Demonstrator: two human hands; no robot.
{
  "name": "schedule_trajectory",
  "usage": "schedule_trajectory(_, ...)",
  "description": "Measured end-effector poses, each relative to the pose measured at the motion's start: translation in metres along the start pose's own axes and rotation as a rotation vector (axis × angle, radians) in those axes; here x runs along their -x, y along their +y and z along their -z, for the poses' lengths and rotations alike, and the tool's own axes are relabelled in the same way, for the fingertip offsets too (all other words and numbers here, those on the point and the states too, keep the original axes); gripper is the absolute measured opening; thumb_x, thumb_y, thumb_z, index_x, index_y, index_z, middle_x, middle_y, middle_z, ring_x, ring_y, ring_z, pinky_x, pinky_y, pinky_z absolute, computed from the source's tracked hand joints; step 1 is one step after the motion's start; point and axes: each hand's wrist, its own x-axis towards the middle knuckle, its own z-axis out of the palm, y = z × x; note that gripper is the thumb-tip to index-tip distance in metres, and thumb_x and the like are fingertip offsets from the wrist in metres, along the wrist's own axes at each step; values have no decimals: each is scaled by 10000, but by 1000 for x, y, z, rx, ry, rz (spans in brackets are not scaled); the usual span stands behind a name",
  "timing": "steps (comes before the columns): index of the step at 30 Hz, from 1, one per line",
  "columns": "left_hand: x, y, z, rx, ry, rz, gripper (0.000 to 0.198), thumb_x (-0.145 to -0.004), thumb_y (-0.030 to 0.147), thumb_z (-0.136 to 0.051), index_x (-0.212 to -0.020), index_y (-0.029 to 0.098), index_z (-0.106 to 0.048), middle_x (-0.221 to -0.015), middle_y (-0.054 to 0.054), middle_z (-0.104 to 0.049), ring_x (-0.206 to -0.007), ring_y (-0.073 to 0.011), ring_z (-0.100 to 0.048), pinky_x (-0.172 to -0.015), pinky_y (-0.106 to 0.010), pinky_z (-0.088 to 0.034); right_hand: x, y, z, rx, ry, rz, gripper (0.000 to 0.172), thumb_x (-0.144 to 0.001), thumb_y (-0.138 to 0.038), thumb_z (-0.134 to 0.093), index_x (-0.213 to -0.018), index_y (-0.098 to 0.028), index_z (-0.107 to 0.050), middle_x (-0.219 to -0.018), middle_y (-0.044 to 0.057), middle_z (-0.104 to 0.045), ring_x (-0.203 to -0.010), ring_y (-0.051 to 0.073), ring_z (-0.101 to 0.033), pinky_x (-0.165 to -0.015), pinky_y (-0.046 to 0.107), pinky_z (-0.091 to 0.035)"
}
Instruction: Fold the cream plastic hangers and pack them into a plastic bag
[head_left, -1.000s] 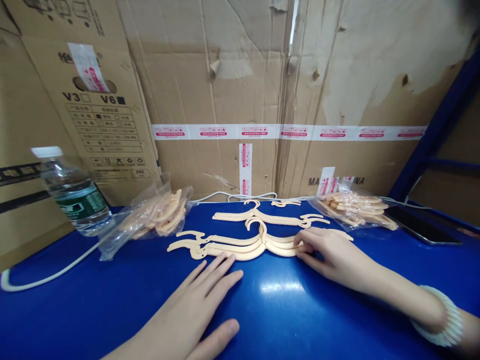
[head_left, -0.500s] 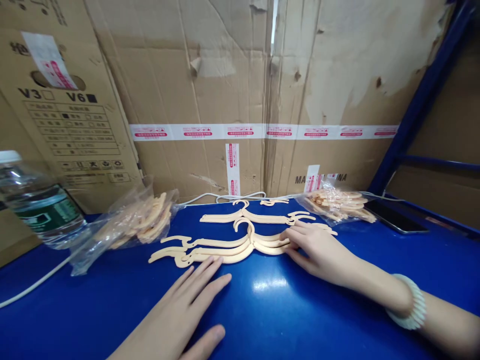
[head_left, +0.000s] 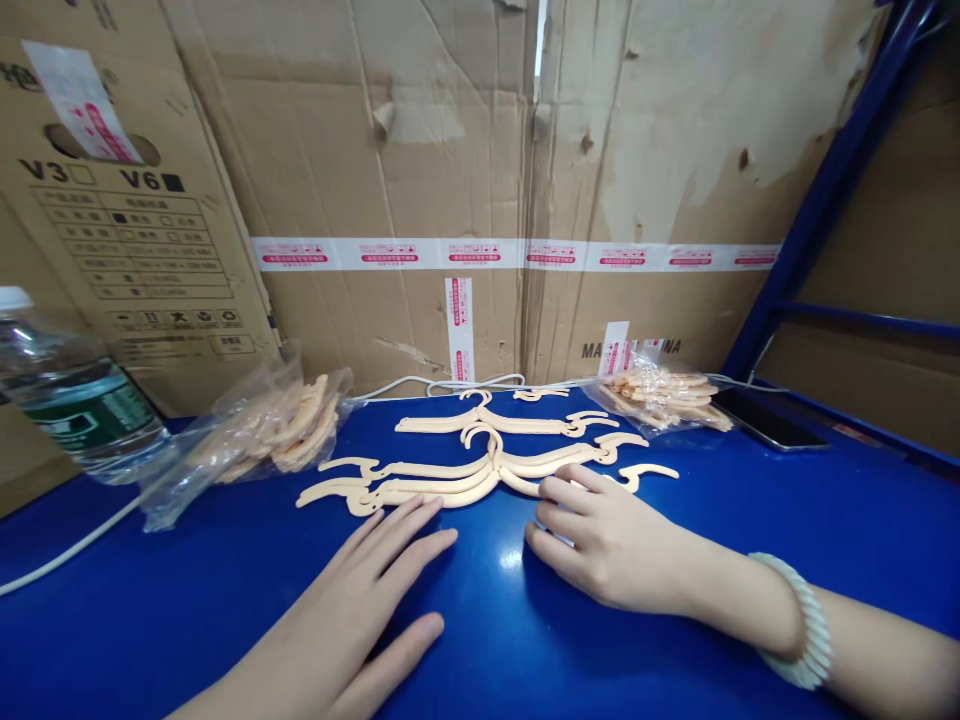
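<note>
A group of pale hangers [head_left: 472, 494] lies on the blue desk [head_left: 487, 640], just beyond the fingertips of the left hand [head_left: 341, 605] and running right to behind the right hand [head_left: 619, 550]; they overlap so closely at the hooks that their number is hard to count. The left fingers are spread wide and grasp nothing, their longest tips at the near edge of the hangers' left arms, though whether they press or only hover cannot be told. The right fingers are loosely bent in front of the right arms, hiding part of the nearest one; whether they have hold of anything cannot be told. Farther from both sets of fingers lies another hanger [head_left: 529, 426], and past it some small loose pieces [head_left: 540, 395], too small to make out. Beyond the left fingers, to the left, is a plastic bag [head_left: 300, 425] of similar pieces, blurred by its film; another bag [head_left: 664, 400] lies past the right fingers, with a phone [head_left: 769, 420] beside it. Left of the left fingers, a bottle [head_left: 82, 415] is cut off by the picture's edge, as is a white cable [head_left: 71, 545]. Behind everything stands cardboard [head_left: 412, 180], its printed lettering partly covered by tape.
</note>
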Motion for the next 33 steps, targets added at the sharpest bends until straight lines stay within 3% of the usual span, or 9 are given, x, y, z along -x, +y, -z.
schedule_trajectory(13, 0, 0, -1, 66, 2, -11, 467, -931, 390, -527, -1393, 334, -493, -1483, -20, -473, -1326, -304, -484, -997, -503, -472, 2, 6, 6, 52, -171, -24, 239, -986, -127, -434, -791, -154, -569, -746, 44, -569, -684, 184, -442, -679, 350, -266)
schedule_trajectory(23, 3, -4, -6, 36, 2, -23, 448, -932, 398, -514, -1374, 330, -506, -1458, -29, -507, -1315, -300, -500, -972, -500, -496, 6, 11, 1, 35, -186, -56, 216, -970, -148, -437, -791, -160, -557, -751, 50, -578, -688, 189, -441, -677, 355, -253)
schedule_trajectory(33, -1, 0, 1, 135, 8, 10, 415, -910, 375, -562, -1323, 329, -561, -1421, -24, -550, -1273, -288, -546, -1021, -467, -478, 6, 20, 11, -269, -294, -167, 228, -990, -207, -396, -866, -170, -584, -806, 48, -595, -723, 178, -478, -680, 319, -316)
